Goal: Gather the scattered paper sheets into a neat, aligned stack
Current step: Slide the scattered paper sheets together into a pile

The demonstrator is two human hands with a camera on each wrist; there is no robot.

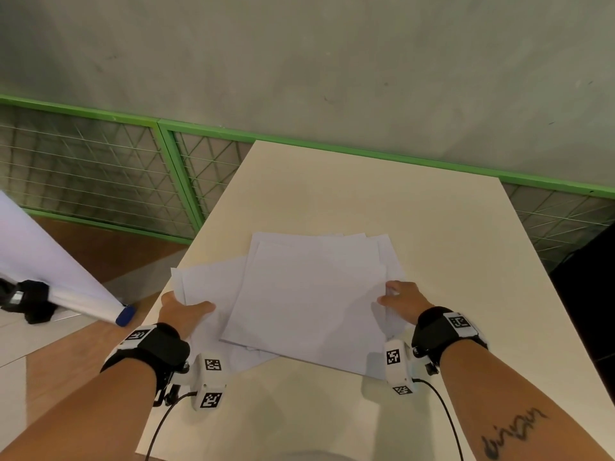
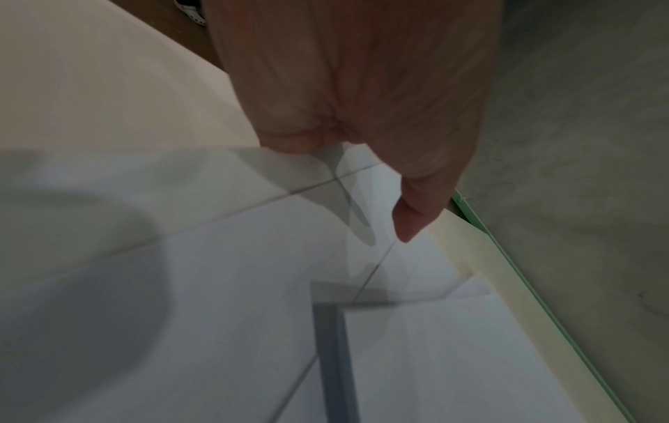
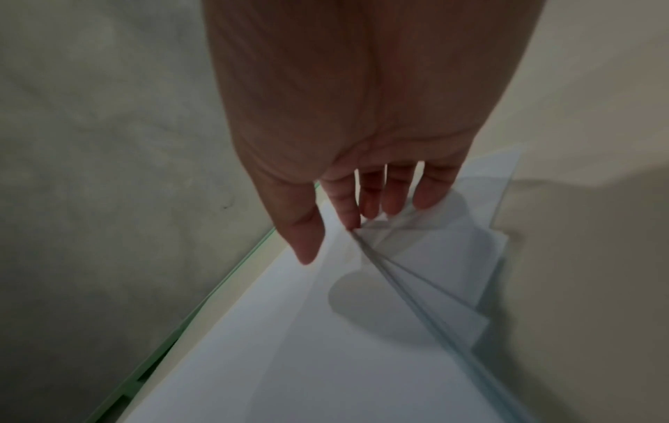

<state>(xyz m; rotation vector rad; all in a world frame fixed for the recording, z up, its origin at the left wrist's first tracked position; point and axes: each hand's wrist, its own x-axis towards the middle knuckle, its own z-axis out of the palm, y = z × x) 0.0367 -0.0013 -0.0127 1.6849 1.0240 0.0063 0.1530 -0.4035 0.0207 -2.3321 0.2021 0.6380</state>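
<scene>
Loosely fanned, paper sheets (image 1: 309, 294) run lengthwise away, left hand (image 1: 181, 312) and right hand (image 1: 404, 301) apparently pinching their sides.

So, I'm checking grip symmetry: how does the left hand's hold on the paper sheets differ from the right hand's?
The left hand holds the paper sheets at their left side, thumb lying on top; the right hand holds the right side. The left grips a sheet fanned out away from the pile; the right grips several overlapped edges. In the wrist views the right hand's fingers show, the left's are hidden under paper. Both pinch from the sides over the table.
</scene>
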